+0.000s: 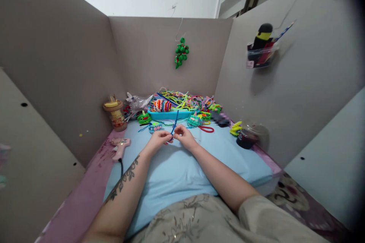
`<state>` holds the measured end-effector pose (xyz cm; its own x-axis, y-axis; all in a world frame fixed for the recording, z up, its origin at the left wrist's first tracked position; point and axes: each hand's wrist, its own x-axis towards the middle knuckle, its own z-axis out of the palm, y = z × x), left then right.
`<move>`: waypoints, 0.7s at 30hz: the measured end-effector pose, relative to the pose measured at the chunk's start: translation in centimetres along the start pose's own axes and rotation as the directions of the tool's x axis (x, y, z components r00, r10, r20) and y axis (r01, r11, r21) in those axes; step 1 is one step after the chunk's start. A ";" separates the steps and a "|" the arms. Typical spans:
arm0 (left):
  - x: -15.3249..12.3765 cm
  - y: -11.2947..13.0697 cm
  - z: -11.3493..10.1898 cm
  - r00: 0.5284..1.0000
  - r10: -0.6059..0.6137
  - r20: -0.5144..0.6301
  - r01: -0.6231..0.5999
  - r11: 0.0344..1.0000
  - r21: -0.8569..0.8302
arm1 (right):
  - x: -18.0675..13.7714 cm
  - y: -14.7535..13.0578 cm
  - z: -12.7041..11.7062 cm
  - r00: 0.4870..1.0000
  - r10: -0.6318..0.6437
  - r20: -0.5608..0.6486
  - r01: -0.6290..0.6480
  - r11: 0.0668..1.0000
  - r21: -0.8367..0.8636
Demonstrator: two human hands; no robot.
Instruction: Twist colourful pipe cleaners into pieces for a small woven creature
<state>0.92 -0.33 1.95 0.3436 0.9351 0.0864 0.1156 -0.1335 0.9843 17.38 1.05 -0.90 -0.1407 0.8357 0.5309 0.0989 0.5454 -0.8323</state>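
A dark blue pipe cleaner (176,120) rises from between my fingertips, its free end pointing up and slightly right. My left hand (159,139) pinches its lower part. Close against it, my right hand (184,137) also has its fingertips closed on the lower end, which the fingers partly hide. Just beyond the hands lie a light blue fuzzy figure (155,127), a turquoise one (194,120) and a red loop (206,129).
Behind stands a blue tray (171,115) heaped with colourful pipe cleaners. A pink glue gun (121,149) lies at left, near a brown cup (115,114). At right are a dark container (246,137) and a blurred dark object (220,119). Grey panels (168,53) enclose the table.
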 end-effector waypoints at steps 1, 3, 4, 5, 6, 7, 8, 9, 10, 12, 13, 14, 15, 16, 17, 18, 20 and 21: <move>-0.1 0.2 0.0 1.000 -0.004 0.028 0.004 1.000 -0.019 | 0.0 0.0 0.0 0.999 0.009 0.031 -0.011 0.999 0.053; -0.4 0.5 0.0 0.997 -0.014 0.077 0.018 0.999 -0.047 | 0.0 -0.1 0.0 0.995 0.020 0.095 -0.032 0.991 0.131; -0.5 0.7 0.1 0.995 -0.021 0.098 0.026 0.998 -0.054 | -0.1 -0.1 0.0 0.993 0.023 0.112 -0.040 0.987 0.154; -0.6 0.8 0.1 0.993 -0.028 0.116 0.035 0.998 -0.058 | -0.1 -0.2 -0.1 0.993 0.023 0.117 -0.043 0.985 0.166; -0.7 0.9 0.2 0.991 -0.033 0.128 0.041 0.997 -0.061 | -0.1 -0.3 -0.1 0.994 0.019 0.108 -0.037 0.985 0.168; -0.7 1.0 0.2 0.990 -0.035 0.133 0.044 0.997 -0.067 | -0.1 -0.3 -0.1 0.996 0.010 0.085 -0.023 0.987 0.161; -0.7 1.0 0.3 0.991 -0.033 0.130 0.044 0.996 -0.077 | 0.0 -0.4 -0.2 0.998 -0.002 0.058 -0.006 0.989 0.147; -0.6 0.9 0.3 0.993 -0.031 0.118 0.042 0.995 -0.095 | 0.0 -0.5 -0.2 0.999 -0.016 0.029 0.012 0.992 0.125; -0.6 0.9 0.3 0.995 -0.028 0.099 0.040 0.992 -0.118 | 0.1 -0.6 -0.3 1.000 -0.030 -0.003 0.030 0.994 0.102; -0.3 0.5 0.3 0.999 -0.021 0.047 0.028 0.985 -0.169 | 0.1 -0.8 -0.2 0.996 -0.063 -0.066 0.067 0.995 0.067; -0.1 0.3 0.3 1.000 -0.017 0.019 0.020 0.982 -0.187 | 0.0 -1.0 -0.1 0.992 -0.084 -0.094 0.089 0.995 0.052; 0.0 0.1 0.2 1.000 -0.015 -0.010 0.013 0.980 -0.198 | 0.0 -1.1 0.0 0.987 -0.108 -0.119 0.113 0.993 0.035; 0.2 -0.2 0.2 0.999 -0.017 -0.037 0.009 0.980 -0.201 | -0.1 -1.3 0.2 0.982 -0.132 -0.138 0.136 0.991 0.014; 0.3 -0.4 0.2 0.998 -0.021 -0.057 0.009 0.980 -0.197 | -0.2 -1.5 0.4 0.977 -0.153 -0.149 0.153 0.988 -0.012; 0.4 -0.7 0.2 0.997 -0.027 -0.072 0.013 0.983 -0.186 | -0.4 -1.6 0.6 0.972 -0.171 -0.159 0.166 0.985 -0.042; 0.5 -0.8 0.2 0.996 -0.035 -0.084 0.020 0.985 -0.170 | -0.5 -1.8 0.7 0.969 -0.182 -0.165 0.173 0.982 -0.071; 0.5 -1.0 0.2 0.994 -0.045 -0.101 0.031 0.990 -0.135 | -0.6 -1.9 0.9 0.966 -0.196 -0.169 0.178 0.977 -0.116; 0.5 -1.0 0.3 0.993 -0.046 -0.108 0.032 0.992 -0.126 | -0.7 -2.0 0.9 0.964 -0.205 -0.167 0.184 0.974 -0.130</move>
<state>1.23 0.22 0.94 0.2350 0.9703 0.0573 0.0083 -0.0609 0.9981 16.38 -0.62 0.24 0.0090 0.7052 0.7090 0.1982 0.6937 -0.6924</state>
